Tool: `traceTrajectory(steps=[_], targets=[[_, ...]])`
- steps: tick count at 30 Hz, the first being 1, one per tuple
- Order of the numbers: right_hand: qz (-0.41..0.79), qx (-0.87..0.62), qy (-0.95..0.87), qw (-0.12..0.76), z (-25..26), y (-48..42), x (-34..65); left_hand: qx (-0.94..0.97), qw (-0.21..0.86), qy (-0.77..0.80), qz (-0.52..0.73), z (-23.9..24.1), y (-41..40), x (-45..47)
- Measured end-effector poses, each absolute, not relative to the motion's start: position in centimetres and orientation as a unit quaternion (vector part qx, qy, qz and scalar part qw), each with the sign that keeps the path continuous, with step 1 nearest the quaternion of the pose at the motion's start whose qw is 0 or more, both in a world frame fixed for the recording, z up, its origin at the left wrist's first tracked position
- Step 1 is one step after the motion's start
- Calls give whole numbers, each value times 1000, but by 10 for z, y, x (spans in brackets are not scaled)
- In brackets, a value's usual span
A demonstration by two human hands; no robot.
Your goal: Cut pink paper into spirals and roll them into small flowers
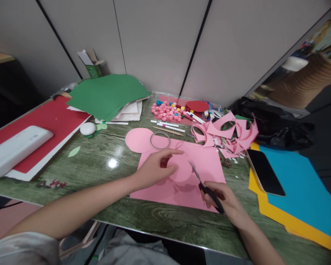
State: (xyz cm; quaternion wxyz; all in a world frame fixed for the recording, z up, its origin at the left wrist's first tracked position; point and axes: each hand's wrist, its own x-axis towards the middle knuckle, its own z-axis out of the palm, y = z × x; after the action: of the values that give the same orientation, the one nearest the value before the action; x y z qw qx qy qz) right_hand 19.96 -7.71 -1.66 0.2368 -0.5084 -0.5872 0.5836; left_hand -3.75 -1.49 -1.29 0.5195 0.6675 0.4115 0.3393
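Note:
My left hand (158,163) holds a pink paper circle (183,170) by its left side, the thumb lying over it. In my right hand (220,197) is a pair of scissors (200,179) with black handles, its blades pointing up and left at the circle's right edge. Beneath both hands lies a larger sheet of pink paper (160,191). A metal ring (151,141) rests at that sheet's upper left corner, overlapping a second pink paper circle (136,140) on the table.
Pink paper scraps (231,132) are heaped at the back right beside a black plastic bag (276,123). A phone (266,173) lies on blue and yellow sheets. White pens (171,127), pink beads (165,110) and green sheets (107,94) line the back; a white device (22,149) sits left.

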Motion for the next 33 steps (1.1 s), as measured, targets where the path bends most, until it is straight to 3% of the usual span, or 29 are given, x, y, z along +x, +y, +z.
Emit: traceTrajectory(steps=[13,20,33], targets=[[574,-517,-591,230,-16,-76,200,629,549,399,380,-15,-13,-37],[552,-544,-583,242,-16,-75,198,575,633,360,373,-12,-16,-34],[580,-517,-584,235,-14,-78,198,630,613,347,326,-15,-16,-36]])
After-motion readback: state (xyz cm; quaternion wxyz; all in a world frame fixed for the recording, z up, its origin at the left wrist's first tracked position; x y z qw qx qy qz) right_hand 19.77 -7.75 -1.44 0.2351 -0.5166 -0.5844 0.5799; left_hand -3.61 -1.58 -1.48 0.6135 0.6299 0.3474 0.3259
